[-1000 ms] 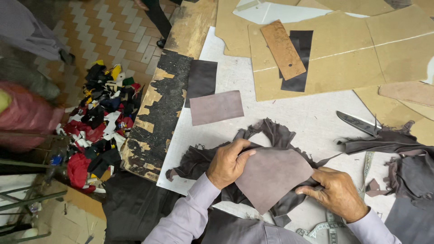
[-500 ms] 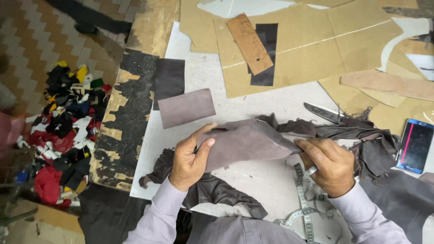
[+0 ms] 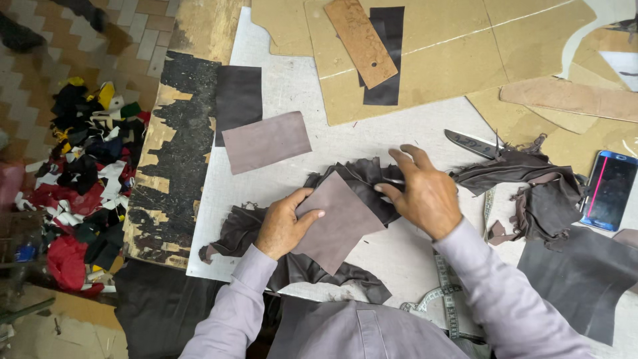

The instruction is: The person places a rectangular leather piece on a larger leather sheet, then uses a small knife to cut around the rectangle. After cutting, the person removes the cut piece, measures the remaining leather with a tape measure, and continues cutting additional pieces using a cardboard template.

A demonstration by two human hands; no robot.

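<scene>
Scraps of cloth and leather in red, black, white and yellow (image 3: 76, 179) lie heaped on the tiled floor at the far left, beside the worn wooden edge of the table (image 3: 169, 166). Next come a black rectangular leather piece (image 3: 238, 100) and, overlapping its lower corner, a mauve-grey rectangular leather piece (image 3: 266, 141), both lying flat on the pale table top.

The step in hand looks like sorting a cut piece: the left hand (image 3: 282, 223) has its grip pinched on the left corner of a grey-brown square leather panel (image 3: 339, 223), thumb on top, fingers beneath. That panel sits near the table's front edge, on top of a ragged dark brown leather offcut (image 3: 312, 269) that spreads out under it. The right hand (image 3: 425, 193) lies with fingers spread over the dark folds just beyond the panel's upper right edge; whether its grip is closed on anything I cannot tell. As I judge it, the next move calls for lifting the panel clear of the folds without dragging them along.

Further right, tan cardboard patterns (image 3: 452, 60) cover the back of the table, with a brown cardboard strip (image 3: 362, 41) on top. A steel blade (image 3: 473, 143) pokes out from a crumpled dark leather heap (image 3: 525, 189), close to the right hand and worth minding. A measuring tape (image 3: 446, 292) trails by the right sleeve, and a smartphone (image 3: 608, 189) lies at the far right.
</scene>
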